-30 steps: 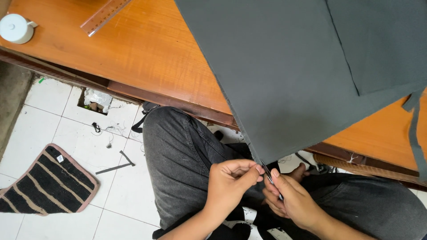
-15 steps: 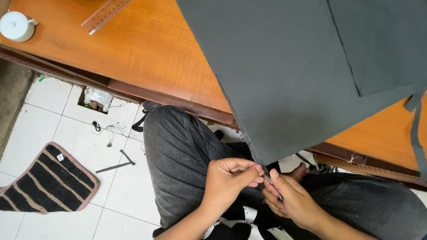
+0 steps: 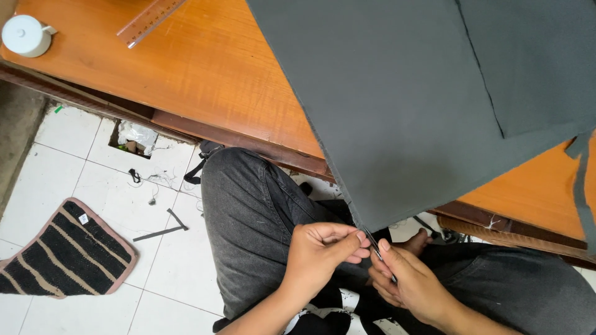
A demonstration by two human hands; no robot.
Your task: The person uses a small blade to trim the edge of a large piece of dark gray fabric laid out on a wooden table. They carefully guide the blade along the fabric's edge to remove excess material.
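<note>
Across the wooden table (image 3: 205, 80), grey fabric (image 3: 397, 105) drapes over the edge, corner hanging above the lap. Left hand (image 3: 323, 251) pinches that corner; right hand (image 3: 413, 285) pinches a thin dark tool (image 3: 377, 253) against it. Risk: unsupported cloth weight drags the corner free, or tool nicks fingertips.

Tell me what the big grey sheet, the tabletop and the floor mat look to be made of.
Grey sheet: seems woven cloth, matte; it drapes limply off the table edge, its corner pinched by the left hand and right hand.
Tabletop: wood or wood-look laminate, orange, with grain lines and a soft sheen.
Floor mat: probably knitted or woven textile, with dark and tan ribbed stripes and a pinkish bound edge.
</note>
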